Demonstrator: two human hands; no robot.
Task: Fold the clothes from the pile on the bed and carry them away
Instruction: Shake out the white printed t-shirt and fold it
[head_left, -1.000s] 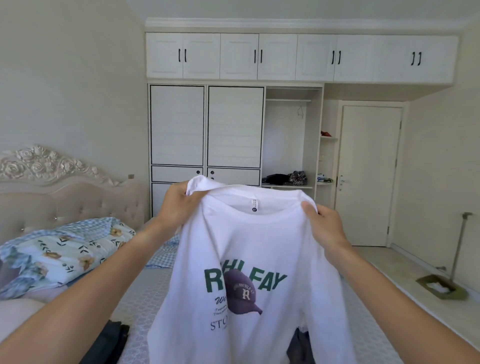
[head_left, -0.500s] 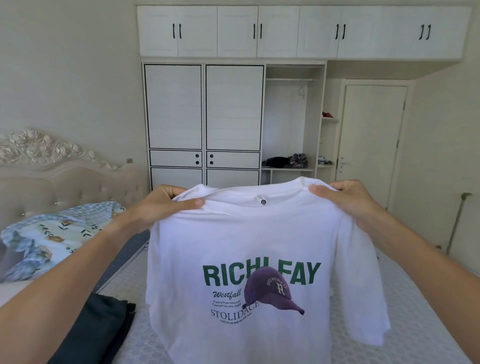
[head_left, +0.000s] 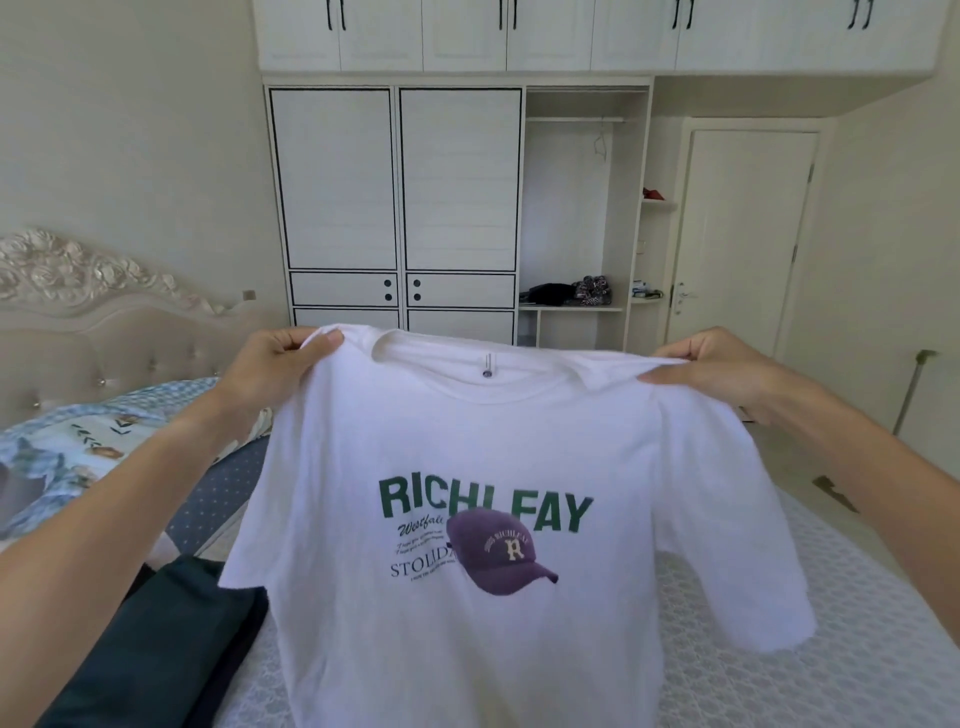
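The person is holding a white T-shirt (head_left: 467, 441) up in the air above the bed (head_left: 831, 649), with its printed front facing the camera. The left hand (head_left: 270, 364) is pinching the left shoulder of the shirt, the grip closed with the thumb on the front of the cloth and the fingers curled behind it. The right hand (head_left: 722, 364) is pinching the right shoulder in the same way, its grip also closed on the cloth. The shirt is hanging spread out between both hands, and one sleeve is hanging free on the right. A dark folded garment (head_left: 156, 649) is lying on the bed at the lower left, partly behind the shirt. A floral pillow (head_left: 62, 457) is lying near the headboard (head_left: 104, 312), and a white wardrobe (head_left: 395, 182) is standing behind.
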